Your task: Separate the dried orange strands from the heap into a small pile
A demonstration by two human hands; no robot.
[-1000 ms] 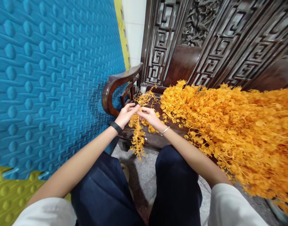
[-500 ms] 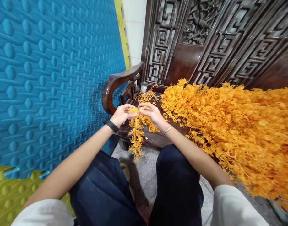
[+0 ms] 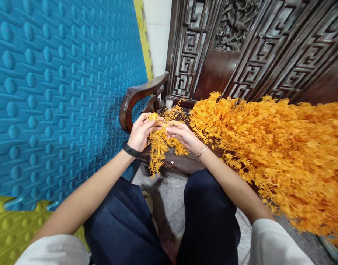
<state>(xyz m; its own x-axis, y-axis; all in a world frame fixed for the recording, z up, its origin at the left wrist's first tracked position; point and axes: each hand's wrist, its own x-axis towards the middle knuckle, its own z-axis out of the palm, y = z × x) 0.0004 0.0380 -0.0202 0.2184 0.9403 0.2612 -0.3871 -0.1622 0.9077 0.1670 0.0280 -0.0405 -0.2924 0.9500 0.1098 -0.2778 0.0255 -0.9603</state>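
My left hand [image 3: 139, 131] and my right hand [image 3: 182, 134] meet over the left end of a dark carved wooden bench [image 3: 135, 96]. Both pinch the same orange plastic sprig [image 3: 157, 149], which hangs down between them past the bench's front edge. The left fingers curl round its top end; the right fingertips grip it just beside them. A black band sits on my left wrist and a thin bracelet on my right. A large heap of the same orange sprigs [image 3: 282, 147] covers the bench seat to the right.
A blue studded foam mat [image 3: 61, 92] stands on the left, with a yellow mat [image 3: 14, 228] below it. A small clear cup [image 3: 169, 102] sits at the back of the seat. My knees in dark trousers are over a speckled grey floor [image 3: 169, 206].
Both hands have risen and shifted slightly left with the sprig, lifting its hanging end higher. The left fingers have closed further round its top.
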